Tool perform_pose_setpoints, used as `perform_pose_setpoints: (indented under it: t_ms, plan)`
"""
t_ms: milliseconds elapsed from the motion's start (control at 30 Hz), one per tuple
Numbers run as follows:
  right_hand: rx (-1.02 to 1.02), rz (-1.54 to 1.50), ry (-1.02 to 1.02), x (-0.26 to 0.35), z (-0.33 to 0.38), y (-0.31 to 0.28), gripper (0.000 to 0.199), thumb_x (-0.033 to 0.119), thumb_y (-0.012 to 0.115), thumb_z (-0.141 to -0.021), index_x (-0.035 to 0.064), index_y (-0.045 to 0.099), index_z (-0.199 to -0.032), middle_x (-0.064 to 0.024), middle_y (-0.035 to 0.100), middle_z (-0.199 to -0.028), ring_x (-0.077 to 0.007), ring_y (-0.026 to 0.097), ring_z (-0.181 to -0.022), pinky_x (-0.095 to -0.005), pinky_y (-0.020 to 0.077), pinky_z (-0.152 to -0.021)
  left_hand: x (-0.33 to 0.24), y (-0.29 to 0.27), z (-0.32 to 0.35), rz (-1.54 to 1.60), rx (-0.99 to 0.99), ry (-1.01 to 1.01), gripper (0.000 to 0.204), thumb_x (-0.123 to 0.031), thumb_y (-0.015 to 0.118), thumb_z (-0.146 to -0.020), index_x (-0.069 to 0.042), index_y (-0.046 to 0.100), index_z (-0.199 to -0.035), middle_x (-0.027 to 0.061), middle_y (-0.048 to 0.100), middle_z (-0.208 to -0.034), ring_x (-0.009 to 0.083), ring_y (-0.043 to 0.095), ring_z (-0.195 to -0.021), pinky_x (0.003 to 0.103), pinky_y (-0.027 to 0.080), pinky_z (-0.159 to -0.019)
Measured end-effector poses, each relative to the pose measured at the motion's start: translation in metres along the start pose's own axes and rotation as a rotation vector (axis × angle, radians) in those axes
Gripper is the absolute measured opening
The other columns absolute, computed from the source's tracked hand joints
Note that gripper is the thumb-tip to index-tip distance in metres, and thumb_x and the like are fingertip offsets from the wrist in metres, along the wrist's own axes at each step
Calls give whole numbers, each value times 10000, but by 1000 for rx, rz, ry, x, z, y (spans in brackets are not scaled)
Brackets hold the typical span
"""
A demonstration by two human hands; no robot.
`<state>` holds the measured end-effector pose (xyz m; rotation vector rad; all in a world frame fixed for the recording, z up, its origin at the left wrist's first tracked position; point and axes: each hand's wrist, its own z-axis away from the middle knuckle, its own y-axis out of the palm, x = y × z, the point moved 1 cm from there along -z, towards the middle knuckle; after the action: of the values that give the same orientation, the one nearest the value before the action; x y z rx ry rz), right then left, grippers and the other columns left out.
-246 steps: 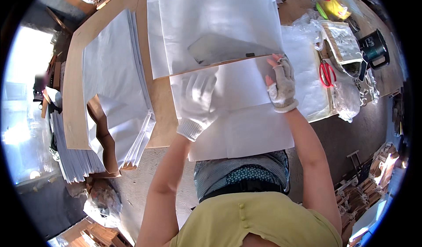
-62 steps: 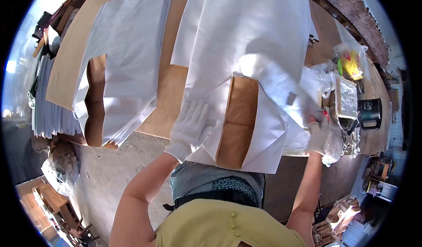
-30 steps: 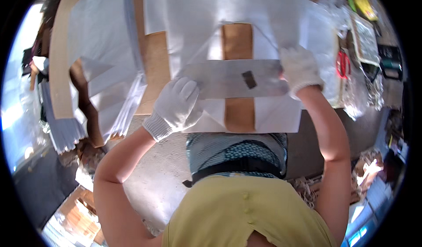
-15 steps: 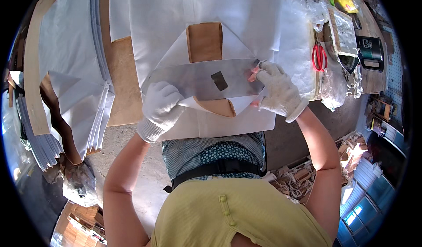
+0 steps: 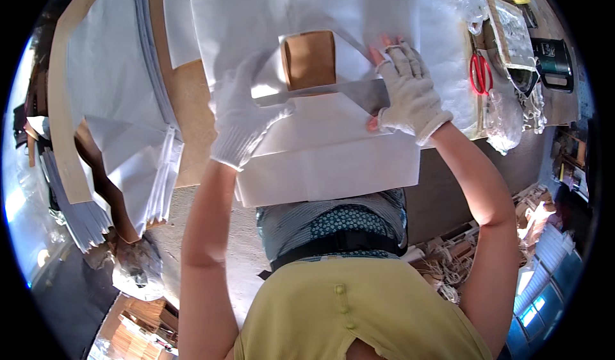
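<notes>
A large white sheet (image 5: 333, 164) lies folded on the brown tabletop (image 5: 192, 113), and a patch of brown board (image 5: 309, 58) shows through the fold. A flat grey metal strip (image 5: 327, 92) lies across the sheet. My left hand (image 5: 246, 113), in a white glove, lies over the strip's left end and a folded flap, with the thumb on the strip. My gloved right hand (image 5: 410, 91) presses flat on the strip's right end, fingers spread.
Stacks of white sheets (image 5: 122, 103) lie on the left of the table, with more hanging off its edge (image 5: 160, 187). Red-handled scissors (image 5: 480, 71), clear plastic bags (image 5: 503, 113) and a dark green box (image 5: 554, 62) sit at the right. Clutter covers the floor below.
The metal strip has moved further up the sheet and looks narrower. My right hand now lies flat on its right end and my left hand has slid up over the flap.
</notes>
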<state>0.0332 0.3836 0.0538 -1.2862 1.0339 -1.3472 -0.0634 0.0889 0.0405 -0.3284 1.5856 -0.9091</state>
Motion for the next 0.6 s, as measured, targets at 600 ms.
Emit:
perform_pose_setpoints:
  t_ms: [600]
  plan:
    - [-180,-62,-185,-5,40,33,518,235,789,-843,149,739,-1351,-94,623,-1528,-369,486,-1495,-523,300,-1284,-9,29,42,15,210,176,180,-65,783,-764,-168,841,-899,85,685,-1082,345,620,-1134,452,536,-959]
